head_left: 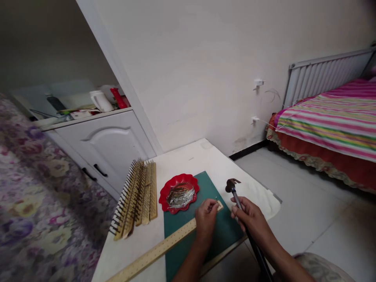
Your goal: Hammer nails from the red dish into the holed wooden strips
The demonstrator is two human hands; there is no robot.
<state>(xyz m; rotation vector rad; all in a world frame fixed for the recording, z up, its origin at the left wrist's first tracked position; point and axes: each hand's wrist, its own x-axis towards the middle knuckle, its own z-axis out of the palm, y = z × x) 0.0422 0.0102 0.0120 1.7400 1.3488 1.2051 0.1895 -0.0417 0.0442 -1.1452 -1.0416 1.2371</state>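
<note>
My right hand is wrapped round the shaft of a claw hammer, its metal head raised above the table's right side. Fingers pinched, my left hand rests at the far end of a long pale wooden strip dotted with small holes. A tiny nail tip seems to show at its fingertips; most of it is hidden. Under the strip lies a green cutting mat. Just beyond my left hand, a red scalloped dish holds many loose nails.
Several wooden strips studded with upright nails lie together on the left of the white table. A white cabinet stands behind. Floral fabric hangs at left. At right is a bed with a striped cover.
</note>
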